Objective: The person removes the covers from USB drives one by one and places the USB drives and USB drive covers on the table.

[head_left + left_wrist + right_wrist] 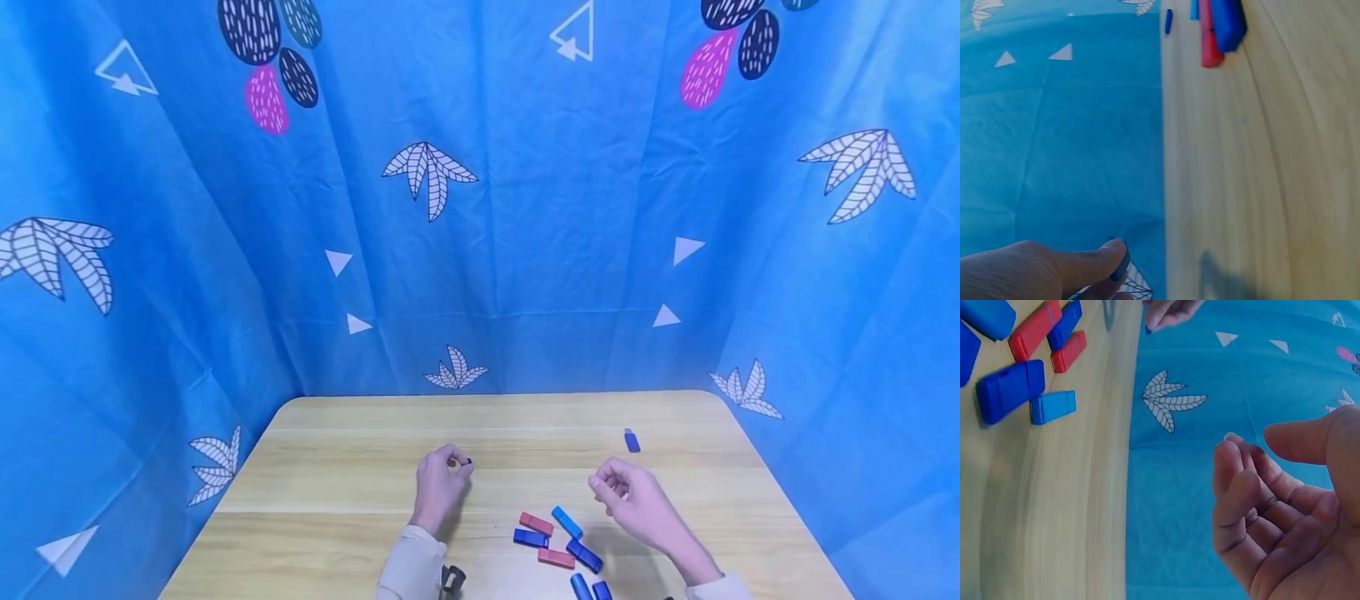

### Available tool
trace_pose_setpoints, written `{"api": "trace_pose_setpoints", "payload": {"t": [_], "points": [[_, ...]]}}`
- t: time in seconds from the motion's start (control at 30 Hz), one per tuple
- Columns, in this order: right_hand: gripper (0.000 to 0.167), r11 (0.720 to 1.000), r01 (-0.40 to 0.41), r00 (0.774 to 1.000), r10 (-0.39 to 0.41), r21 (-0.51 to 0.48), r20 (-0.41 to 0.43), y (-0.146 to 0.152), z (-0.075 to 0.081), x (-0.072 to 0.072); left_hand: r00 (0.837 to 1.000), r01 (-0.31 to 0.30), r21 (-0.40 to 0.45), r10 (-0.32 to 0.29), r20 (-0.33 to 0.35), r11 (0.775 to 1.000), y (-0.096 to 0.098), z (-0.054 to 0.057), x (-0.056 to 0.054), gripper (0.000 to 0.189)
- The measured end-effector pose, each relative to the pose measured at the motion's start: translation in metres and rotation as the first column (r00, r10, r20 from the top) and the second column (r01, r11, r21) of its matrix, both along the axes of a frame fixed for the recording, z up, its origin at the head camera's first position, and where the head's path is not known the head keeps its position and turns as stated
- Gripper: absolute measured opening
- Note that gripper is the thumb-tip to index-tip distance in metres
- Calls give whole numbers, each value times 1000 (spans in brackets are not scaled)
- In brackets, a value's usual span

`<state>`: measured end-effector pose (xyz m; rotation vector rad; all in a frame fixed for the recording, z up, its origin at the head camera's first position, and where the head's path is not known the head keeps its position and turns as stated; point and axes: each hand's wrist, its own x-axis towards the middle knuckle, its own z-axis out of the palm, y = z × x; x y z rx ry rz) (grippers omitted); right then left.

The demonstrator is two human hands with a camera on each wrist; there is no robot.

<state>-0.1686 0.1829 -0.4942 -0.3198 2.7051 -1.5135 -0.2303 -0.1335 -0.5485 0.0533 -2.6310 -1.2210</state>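
"Dark blue: on my feed the left hand (439, 487) pinches a small piece (1121, 265), too hidden to name, at its two o'clock."

"And the right hand (636, 505)?"

"Well apart from the left, loosely curled, gripping nothing I can see. At its twelve o'clock a blue USB stick (632, 442) lies on the wood-grain tabletop (315, 475), its connector (628, 431) pointing toward eleven."

"Where's everything else?"

"Clustered at eight o'clock from that hand: two red sticks (557, 558), four darker blue sticks (531, 538) and, at the cluster's twelve o'clock, a light-blue stick (567, 522)."
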Motion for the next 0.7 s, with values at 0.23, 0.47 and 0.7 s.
{"api": "trace_pose_setpoints", "payload": {"t": [0.23, 0.47, 0.7], "points": [[14, 998, -63, 998, 63, 10, -2, -2, -3, 9, 999, 30, -12, -29, 32, 999, 1, -11, -23, 16], [13, 994, -104, 995, 103, 24, 15, -2, -8, 15, 1000, 6, -90, -5, 8, 996, -1, -18, -43, 22], [13, 989, -143, 989, 142, 36, 35, -2, -11, 17, 999, 12, -111, -6, 51, 994, -2, -24, -59, 22]]}}
